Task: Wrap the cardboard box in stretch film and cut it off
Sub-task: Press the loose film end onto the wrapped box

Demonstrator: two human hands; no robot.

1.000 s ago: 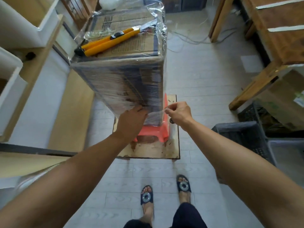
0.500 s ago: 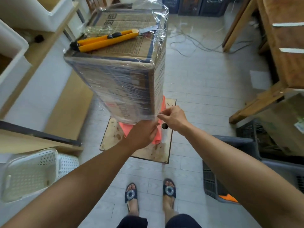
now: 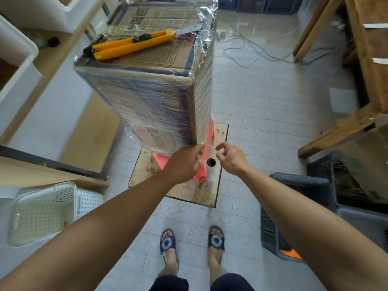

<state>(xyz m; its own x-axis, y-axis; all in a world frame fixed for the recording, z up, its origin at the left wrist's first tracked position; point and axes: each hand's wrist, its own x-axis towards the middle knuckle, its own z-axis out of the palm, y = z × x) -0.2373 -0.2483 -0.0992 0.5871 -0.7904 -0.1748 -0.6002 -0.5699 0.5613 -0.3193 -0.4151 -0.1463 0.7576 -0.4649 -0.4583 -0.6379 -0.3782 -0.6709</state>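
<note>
A tall cardboard box [image 3: 147,97] stands upright on an orange stool [image 3: 204,156], which rests on a stained wooden board [image 3: 189,192] lying on the tiled floor [image 3: 262,122]. Stretch film [image 3: 201,97] is wound around the box's sides, with a crinkled loose edge rising above the far right top corner. On the box's top face lie two yellow utility knives [image 3: 130,44] side by side, the farther one with its blade extended toward the right edge.

At the box's lower near corner, the left hand [image 3: 184,162] presses against the film, its fingers closed around a strip of film at that corner. The right hand [image 3: 230,157] hovers just beside it, fingers curled but parted, its grip released and holding nothing. Between the two hands the film roll [image 3: 211,169] stands upright beside the stool, its dark hollow core facing up; a strip of film runs from it up to the box corner.

To the lower left sits a white perforated basket [image 3: 42,213]. A dark plastic crate [image 3: 294,213] stands to the right, near a wooden table [image 3: 361,66].
</note>
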